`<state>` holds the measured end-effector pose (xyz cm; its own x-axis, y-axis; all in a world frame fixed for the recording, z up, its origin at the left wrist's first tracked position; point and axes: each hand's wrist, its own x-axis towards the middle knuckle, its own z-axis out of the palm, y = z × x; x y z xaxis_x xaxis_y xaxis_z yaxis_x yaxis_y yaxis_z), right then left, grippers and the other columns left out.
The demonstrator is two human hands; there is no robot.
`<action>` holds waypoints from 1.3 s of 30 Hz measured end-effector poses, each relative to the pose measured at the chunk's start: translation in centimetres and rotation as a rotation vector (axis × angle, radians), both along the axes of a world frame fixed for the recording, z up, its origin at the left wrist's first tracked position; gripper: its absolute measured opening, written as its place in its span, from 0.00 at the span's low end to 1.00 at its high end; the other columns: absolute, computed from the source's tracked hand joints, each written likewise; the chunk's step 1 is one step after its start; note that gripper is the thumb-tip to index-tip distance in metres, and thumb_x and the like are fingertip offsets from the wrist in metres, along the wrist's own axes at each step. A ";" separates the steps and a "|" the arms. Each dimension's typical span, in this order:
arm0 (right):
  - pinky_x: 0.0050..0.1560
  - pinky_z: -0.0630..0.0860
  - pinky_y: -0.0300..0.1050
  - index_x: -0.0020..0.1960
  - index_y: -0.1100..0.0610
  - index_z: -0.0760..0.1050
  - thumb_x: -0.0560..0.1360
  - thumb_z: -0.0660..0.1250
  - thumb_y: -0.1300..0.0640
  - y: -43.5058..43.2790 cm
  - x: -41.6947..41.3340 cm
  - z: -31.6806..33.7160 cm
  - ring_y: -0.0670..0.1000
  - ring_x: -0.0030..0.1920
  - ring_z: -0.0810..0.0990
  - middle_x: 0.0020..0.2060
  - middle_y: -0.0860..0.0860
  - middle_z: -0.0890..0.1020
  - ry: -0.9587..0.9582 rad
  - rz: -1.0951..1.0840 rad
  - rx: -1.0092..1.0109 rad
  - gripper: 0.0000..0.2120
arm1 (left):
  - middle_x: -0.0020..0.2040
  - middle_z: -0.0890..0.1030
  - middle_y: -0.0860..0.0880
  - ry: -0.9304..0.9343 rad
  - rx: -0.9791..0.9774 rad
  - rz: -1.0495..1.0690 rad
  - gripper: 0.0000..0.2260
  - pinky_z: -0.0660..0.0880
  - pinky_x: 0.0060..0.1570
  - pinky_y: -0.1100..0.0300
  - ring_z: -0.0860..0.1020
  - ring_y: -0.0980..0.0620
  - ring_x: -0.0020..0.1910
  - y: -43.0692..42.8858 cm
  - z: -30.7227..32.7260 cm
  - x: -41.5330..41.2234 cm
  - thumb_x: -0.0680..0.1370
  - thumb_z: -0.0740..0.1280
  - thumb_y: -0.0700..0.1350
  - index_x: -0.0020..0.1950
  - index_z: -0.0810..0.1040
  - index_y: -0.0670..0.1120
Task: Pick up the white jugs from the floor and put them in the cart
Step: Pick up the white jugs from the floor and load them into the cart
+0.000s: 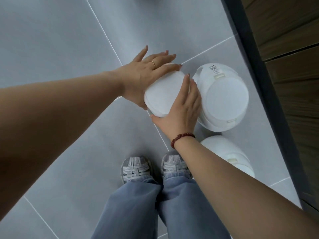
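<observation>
Entry, head view. You held one white jug [164, 94] between both palms, just above frame centre, its flat round face turned up toward the camera. I could not tell whether it was clear of the floor [60, 40].

Left hand [146, 73]: arm came in from 9 o'clock, nearly straight. The palm lay flat on the jug's 10 o'clock side, with the fingers straight, spread and pointing toward 1 o'clock. They were not curled round it. A gold ring [153, 64] showed on one finger.

Right hand [181, 109]: arm came in from 4 o'clock, with a dark red bead bracelet [181, 138] at the wrist. The palm pressed the jug's 4 o'clock side, fingers straight and together, pointing to 12 o'clock. The thumb reached under the jug's lower edge at 7 o'clock.

So the hands were apart and flat-fingered, pressing the jug from opposite sides.

A second jug [224, 100] lay on the grey tiles at 3 o'clock of the held one, just beside the back of your right hand. A third jug [231, 152] lay at 5 o'clock, partly hidden by your right forearm.

Your shoes [135, 169] and jeans [138, 204] sat at 6 o'clock. A dark strip [259, 66] and wood panelling [284, 31] ran along the 3 o'clock edge.
</observation>
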<state>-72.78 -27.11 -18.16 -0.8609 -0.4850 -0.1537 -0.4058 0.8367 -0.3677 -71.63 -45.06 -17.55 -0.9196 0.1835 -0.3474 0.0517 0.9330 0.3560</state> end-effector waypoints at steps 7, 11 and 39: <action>0.68 0.64 0.52 0.74 0.59 0.51 0.52 0.79 0.41 0.2 -0.8 0.7 0.59 0.66 0.66 0.67 0.59 0.66 -0.065 0.112 -0.010 0.60 | 0.68 0.69 0.37 0.093 0.036 0.068 0.54 0.64 0.66 0.49 0.67 0.36 0.65 0.6 0.1 1.0 0.53 0.77 0.60 0.74 0.60 0.43; 0.69 0.63 0.57 0.74 0.57 0.49 0.51 0.79 0.44 0.9 -1.7 3.7 0.57 0.66 0.62 0.68 0.58 0.64 -0.171 0.301 -0.002 0.62 | 0.68 0.68 0.39 0.042 0.095 0.220 0.55 0.64 0.68 0.49 0.66 0.37 0.67 1.7 2.4 3.6 0.53 0.75 0.62 0.74 0.58 0.43; 0.62 0.69 0.48 0.70 0.55 0.61 0.42 0.75 0.37 -11.5 -0.4 71.8 0.53 0.62 0.69 0.61 0.51 0.70 -0.007 1.131 -0.006 0.60 | 0.67 0.65 0.54 0.346 0.239 1.020 0.59 0.64 0.67 0.58 0.60 0.52 0.69 -1.6 68.4 16.8 0.42 0.75 0.65 0.73 0.60 0.57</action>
